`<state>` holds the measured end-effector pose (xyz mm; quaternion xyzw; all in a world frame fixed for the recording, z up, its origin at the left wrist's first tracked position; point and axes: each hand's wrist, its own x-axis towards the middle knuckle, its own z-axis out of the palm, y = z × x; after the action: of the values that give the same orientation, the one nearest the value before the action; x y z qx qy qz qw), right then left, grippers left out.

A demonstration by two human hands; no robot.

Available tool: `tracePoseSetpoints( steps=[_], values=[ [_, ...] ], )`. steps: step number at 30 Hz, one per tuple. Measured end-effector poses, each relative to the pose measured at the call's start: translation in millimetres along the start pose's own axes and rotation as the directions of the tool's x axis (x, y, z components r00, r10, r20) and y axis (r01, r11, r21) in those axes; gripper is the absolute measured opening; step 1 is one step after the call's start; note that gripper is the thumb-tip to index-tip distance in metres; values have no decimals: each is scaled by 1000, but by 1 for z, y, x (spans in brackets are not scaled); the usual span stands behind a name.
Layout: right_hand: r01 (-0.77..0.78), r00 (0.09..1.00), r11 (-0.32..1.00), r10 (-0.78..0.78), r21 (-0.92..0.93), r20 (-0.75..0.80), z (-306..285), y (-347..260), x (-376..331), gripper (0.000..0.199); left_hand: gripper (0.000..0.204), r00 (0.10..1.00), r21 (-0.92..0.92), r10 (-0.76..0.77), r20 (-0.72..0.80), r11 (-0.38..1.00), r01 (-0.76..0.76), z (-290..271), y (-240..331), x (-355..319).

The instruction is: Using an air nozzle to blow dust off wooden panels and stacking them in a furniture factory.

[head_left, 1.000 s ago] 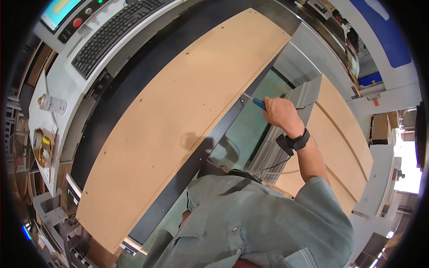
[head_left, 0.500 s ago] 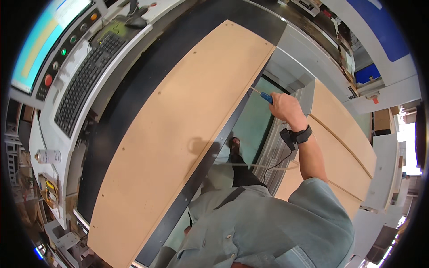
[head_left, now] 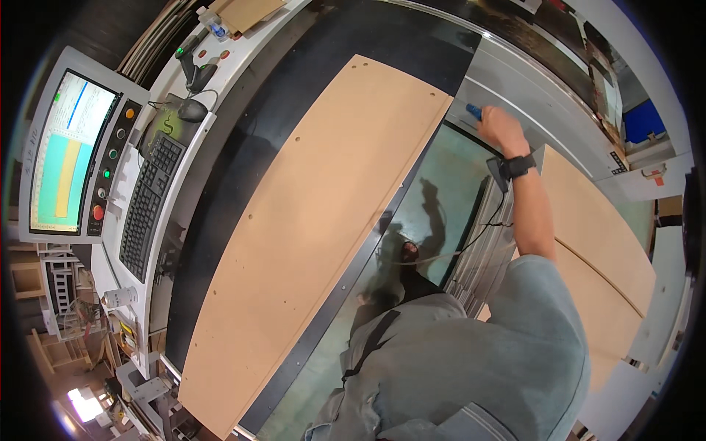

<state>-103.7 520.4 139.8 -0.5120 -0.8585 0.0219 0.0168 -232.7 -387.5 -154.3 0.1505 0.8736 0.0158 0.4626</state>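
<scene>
My right hand (head_left: 503, 131) is closed round a blue-handled tool (head_left: 474, 112). Only part of the handle shows past my fingers, so I cannot make out its tip. The hand is held off the right edge of a long tan board (head_left: 294, 242), near its far end, and does not touch it. This board lies on a black machine bed (head_left: 220, 184); its left edge curves, and small holes run along that edge and at the far end. A groove follows its straight right edge. My left hand is out of sight.
Left of the bed, a console holds a monitor (head_left: 73, 151), a keyboard (head_left: 153, 207), a mouse (head_left: 193, 110) and a spray can (head_left: 119, 297). More tan boards (head_left: 596, 257) are stacked right of my arm. A thin hose (head_left: 441, 259) crosses near my leg.
My right hand has moved away from the board's right edge, out to the right and farther off, with the blue-handled tool in it. The view has also shifted, showing more of the console.
</scene>
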Motion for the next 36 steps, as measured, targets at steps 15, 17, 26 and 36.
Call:
tracePoseSetpoints(
  steps=[15,17,26,36],
  values=[
    [-48,965,984,1,174,261,-24,-47,66,25,39,996,-146,-41,-75,989,30,58,22,-19],
    [-23,968,993,-7,114,252,-29,-53,68,29,39,996,-159,-52,-75,986,39,66,15,-24],
    [129,974,947,-177,294,143,13,-123,166,42,40,988,-206,-67,-136,978,38,83,38,-40],
    [184,954,946,-237,266,185,8,-175,225,37,42,984,-318,-104,-143,946,54,127,112,-49]
  ],
)
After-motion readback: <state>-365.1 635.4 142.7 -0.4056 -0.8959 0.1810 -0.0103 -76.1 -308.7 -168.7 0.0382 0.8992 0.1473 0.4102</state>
